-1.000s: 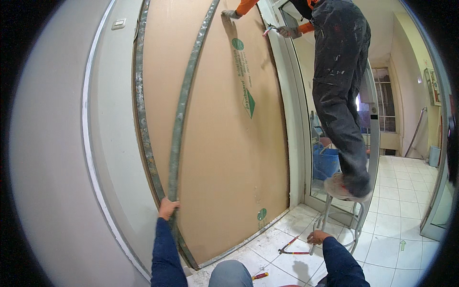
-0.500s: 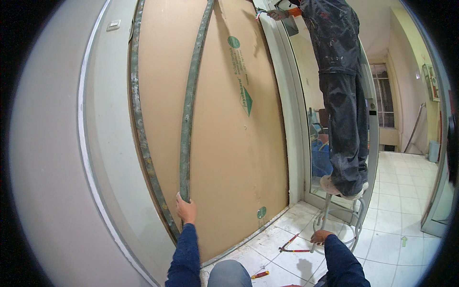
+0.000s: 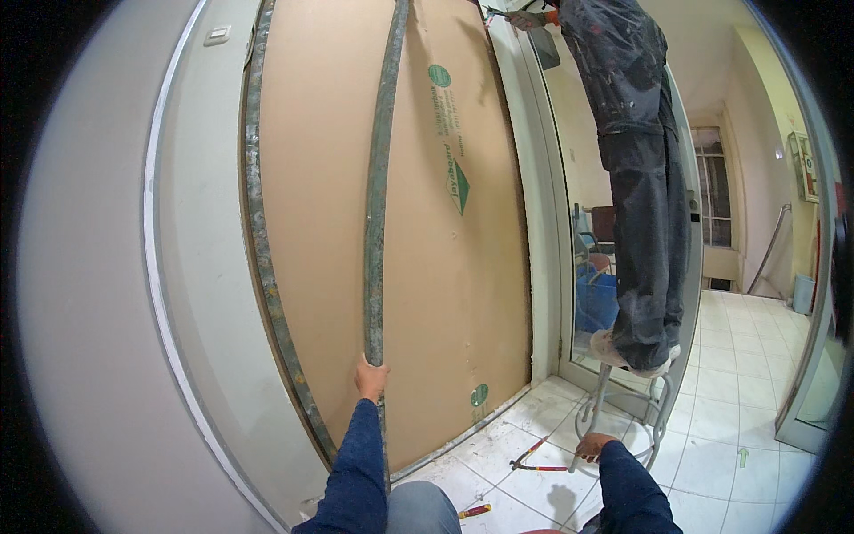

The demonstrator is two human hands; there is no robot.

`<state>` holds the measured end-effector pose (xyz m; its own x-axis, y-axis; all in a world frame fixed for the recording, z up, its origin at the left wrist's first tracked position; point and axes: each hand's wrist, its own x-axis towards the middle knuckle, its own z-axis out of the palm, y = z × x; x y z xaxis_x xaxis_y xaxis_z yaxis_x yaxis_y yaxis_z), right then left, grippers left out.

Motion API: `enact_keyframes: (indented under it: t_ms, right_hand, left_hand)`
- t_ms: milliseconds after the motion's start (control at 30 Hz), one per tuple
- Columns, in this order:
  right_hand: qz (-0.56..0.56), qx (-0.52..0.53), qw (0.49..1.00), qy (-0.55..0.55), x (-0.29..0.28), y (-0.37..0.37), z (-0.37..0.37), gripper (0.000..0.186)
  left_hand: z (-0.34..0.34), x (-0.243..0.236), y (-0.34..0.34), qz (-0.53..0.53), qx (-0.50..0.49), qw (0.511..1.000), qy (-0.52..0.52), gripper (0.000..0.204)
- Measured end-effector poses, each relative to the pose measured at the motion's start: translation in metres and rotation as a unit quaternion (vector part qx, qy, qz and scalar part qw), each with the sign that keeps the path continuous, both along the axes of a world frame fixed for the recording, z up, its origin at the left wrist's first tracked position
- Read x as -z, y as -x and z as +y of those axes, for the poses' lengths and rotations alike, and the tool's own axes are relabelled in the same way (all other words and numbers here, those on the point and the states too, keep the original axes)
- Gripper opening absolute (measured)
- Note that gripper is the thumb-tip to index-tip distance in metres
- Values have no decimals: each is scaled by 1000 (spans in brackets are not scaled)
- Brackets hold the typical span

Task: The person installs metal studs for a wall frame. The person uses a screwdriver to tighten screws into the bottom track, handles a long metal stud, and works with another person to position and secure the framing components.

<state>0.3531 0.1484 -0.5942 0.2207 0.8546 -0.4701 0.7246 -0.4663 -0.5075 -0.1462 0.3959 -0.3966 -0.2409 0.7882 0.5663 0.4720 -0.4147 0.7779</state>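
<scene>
My left hand (image 3: 372, 379) is wrapped round the lower part of a long, scuffed metal stud (image 3: 381, 222), which stands nearly upright in front of a large brown board (image 3: 454, 294). My right hand (image 3: 594, 447) is closed on a leg of a grey metal stool (image 3: 660, 418), low by the floor. Beside that hand, red-handled pincers (image 3: 537, 457) lie with their handles spread on the white tiles. A screwdriver (image 3: 475, 511) with a red and yellow handle rests near my knee (image 3: 422, 509).
Another person (image 3: 636, 178) in dark clothes stands on the stool, a gloved hand (image 3: 527, 20) holding a tool at the board's upper right edge. A second metal stud (image 3: 258, 178) lines the board's left side. A glass door (image 3: 592, 258) stands behind the person.
My left hand has shifted right, carrying the lower part of the stud farther from the left-hand stud. My right hand has stayed at the stool leg.
</scene>
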Motion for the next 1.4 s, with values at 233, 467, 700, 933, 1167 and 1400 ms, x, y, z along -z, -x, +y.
enact_keyframes:
  t_ms: [233, 467, 700, 933, 1167, 1400]
  right_hand:
    - [1, -19, 1000, -25, -12, 12, -4, 37]
    - [-50, -77, 968, -233, -44, 46, 11, 47]
    - [21, -129, 950, -283, -68, 104, 48, 61]
    - [172, -214, 880, -389, -124, 193, 68, 95]
    - [433, -200, 835, -275, -96, 185, 97, 48]
    - [375, -69, 845, -374, -97, 215, 78, 31]
  left_hand:
    - [13, 14, -6, -16, -19, 999, -29, 55]
    - [7, 14, -62, -31, 24, 999, -2, 58]
    - [1, 23, -66, -71, 199, 977, 43, 39]
    - [-68, 24, -158, -144, 317, 936, 61, 26]
    - [-128, 8, -212, -171, 333, 926, 55, 28]
    - [-113, 16, -203, -211, 411, 882, 88, 26]
